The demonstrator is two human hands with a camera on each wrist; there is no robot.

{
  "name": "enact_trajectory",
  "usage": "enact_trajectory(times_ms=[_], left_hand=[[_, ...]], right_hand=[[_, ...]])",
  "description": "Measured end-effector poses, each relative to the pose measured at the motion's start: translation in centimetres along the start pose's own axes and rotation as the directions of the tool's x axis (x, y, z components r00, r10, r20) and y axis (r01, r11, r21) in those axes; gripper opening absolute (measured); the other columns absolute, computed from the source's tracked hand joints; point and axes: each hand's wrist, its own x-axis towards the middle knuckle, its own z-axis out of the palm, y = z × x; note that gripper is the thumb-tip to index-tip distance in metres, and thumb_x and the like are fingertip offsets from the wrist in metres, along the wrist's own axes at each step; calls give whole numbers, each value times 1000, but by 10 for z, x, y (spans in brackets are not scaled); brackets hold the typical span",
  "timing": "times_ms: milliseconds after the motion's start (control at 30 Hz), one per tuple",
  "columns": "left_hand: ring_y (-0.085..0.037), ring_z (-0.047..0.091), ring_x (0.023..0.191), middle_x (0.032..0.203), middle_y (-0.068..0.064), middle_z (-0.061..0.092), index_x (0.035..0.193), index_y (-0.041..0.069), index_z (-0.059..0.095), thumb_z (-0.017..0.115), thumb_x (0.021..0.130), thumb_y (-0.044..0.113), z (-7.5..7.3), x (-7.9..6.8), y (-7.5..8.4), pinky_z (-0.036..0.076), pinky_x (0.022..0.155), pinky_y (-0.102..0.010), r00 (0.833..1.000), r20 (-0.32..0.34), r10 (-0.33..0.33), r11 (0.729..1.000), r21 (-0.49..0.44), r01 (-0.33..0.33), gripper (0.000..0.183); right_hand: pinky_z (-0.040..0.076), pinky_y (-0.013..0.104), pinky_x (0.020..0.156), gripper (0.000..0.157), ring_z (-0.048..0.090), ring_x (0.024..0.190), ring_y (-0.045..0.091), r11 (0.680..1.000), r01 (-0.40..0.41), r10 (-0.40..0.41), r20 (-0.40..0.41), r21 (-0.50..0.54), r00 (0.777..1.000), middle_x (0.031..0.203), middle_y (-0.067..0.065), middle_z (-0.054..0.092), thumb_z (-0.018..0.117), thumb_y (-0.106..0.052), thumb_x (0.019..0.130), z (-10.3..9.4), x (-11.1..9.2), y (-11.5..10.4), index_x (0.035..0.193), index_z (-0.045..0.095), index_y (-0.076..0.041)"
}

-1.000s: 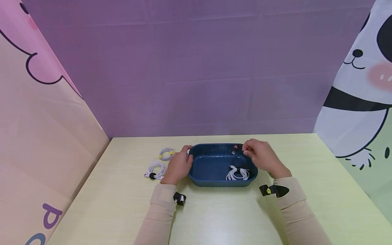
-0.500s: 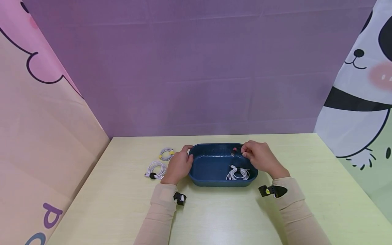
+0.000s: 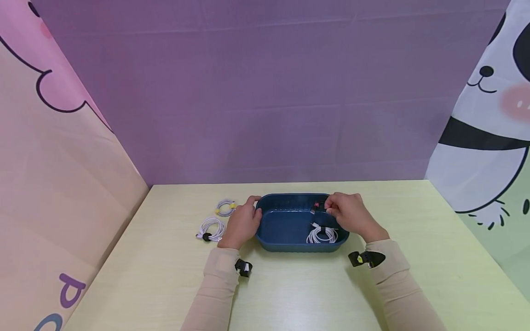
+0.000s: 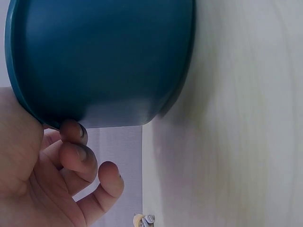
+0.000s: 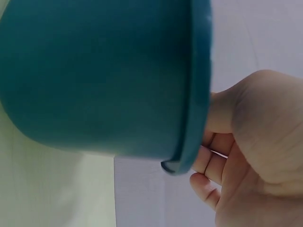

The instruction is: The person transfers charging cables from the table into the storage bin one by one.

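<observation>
A blue oblong tub [image 3: 285, 225] sits on the table. My left hand [image 3: 241, 225] grips its left end; in the left wrist view, fingertips [image 4: 73, 131] touch the rim while other fingers stay off it. At the tub's far right corner, the thumb and fingers of my right hand [image 3: 352, 215] pinch a small dark thing with a red patch and a metal end, like a cable plug [image 3: 316, 207]. It hangs inside the rim, partly hidden by the fingers. In the right wrist view the tub's wall [image 5: 94, 85] hides the fingertips. A coiled white cable [image 3: 322, 236] lies in the tub's near right corner.
Left of the tub, a coiled white cable with a black tie [image 3: 221, 227] lies on the table [image 3: 298, 294]. Behind it is a smaller coiled cable with yellow ties [image 3: 218, 207]. A purple backdrop [image 3: 273, 92] rises behind the table's far edge.
My right hand has shifted slightly left and nearer, and the dark plug has moved left and down with it. The left hand and the tub have stayed in place.
</observation>
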Motion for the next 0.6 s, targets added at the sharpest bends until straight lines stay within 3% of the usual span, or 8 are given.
enact_trajectory(times_ms=[600], left_hand=[[-15,45,48,61,0,48,144,8,53,55,105,17,0,-1,1,33,49,-27,1000,2,-6,1000,-12,6,40]], right_hand=[[32,53,89,10,51,78,18,1000,-14,14,38,-16,999,77,-3,59,73,-7,93,4,-2,-3,86,68,-12]])
